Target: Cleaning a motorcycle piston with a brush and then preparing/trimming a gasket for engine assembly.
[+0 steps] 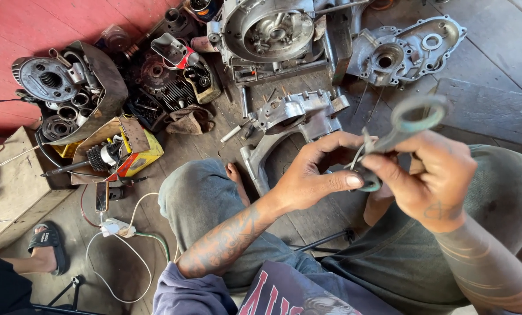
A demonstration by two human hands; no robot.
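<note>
The connecting rod [409, 125] is motion-blurred, its lower end hidden by fingers [383, 169].

An engine repair workshop is being shown. Split crankcase halves [272, 35], a side cover [406, 49], a finned cylinder [42, 79] and greasy small parts are being kept spread across the worn plank floor [494, 58].
</note>
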